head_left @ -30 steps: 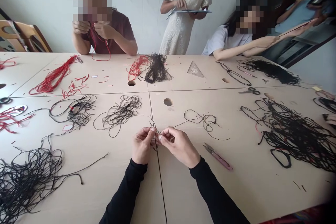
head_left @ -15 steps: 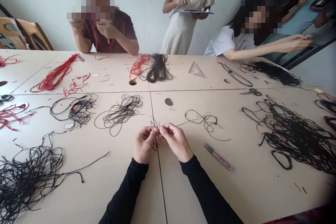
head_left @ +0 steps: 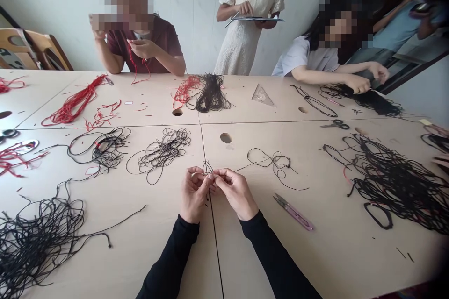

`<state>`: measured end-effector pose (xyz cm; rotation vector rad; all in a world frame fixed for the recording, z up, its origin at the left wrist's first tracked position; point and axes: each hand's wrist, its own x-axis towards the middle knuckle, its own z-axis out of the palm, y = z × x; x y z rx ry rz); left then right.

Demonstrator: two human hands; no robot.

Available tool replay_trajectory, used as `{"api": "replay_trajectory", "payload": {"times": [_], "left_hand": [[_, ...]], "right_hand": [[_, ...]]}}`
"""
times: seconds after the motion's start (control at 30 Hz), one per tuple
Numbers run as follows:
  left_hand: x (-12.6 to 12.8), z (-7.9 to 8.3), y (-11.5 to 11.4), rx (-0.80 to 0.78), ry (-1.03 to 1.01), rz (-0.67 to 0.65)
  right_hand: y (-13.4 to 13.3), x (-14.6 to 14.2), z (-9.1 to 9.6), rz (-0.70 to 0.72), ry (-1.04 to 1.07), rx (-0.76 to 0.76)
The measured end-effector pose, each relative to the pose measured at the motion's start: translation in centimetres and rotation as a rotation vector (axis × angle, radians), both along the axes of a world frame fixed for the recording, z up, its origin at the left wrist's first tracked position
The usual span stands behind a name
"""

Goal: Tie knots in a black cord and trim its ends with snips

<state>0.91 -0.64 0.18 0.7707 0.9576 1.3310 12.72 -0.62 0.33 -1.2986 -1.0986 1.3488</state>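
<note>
My left hand (head_left: pixel 193 194) and my right hand (head_left: pixel 235 192) meet fingertip to fingertip over the table's centre seam. Both pinch a thin black cord (head_left: pixel 207 168) that loops up just above the fingers. The same cord trails right into a loose coil (head_left: pixel 275 161) lying on the table (head_left: pixel 245 252). Pink thread snips (head_left: pixel 293 212) lie just right of my right hand. Both forearms wear black sleeves.
Tangles of black cord lie at left (head_left: pixel 35 236), at centre (head_left: pixel 162 149) and at right (head_left: pixel 393 180). Red cord bundles (head_left: pixel 72 101) and a red-and-black bundle (head_left: pixel 201 89) sit farther back. Scissors (head_left: pixel 335 124) lie at right. Three people sit or stand across the table.
My hands have drawn closer together and the cord loop now stands above the fingertips. The person at far right lowered an outstretched arm to the cord pile on the table.
</note>
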Motion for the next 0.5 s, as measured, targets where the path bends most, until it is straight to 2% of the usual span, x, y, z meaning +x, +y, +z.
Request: {"api": "replay_trajectory", "payload": {"times": [0.33,0.5], "left_hand": [[0.1,-0.1,-0.1,0.034,-0.052,-0.023],[0.1,-0.3,-0.1,0.079,-0.040,-0.035]], "right_hand": [[-0.1,-0.3,1.4,0.005,0.127,-0.011],[0.0,0.0,1.5,-0.058,0.092,-0.041]]}}
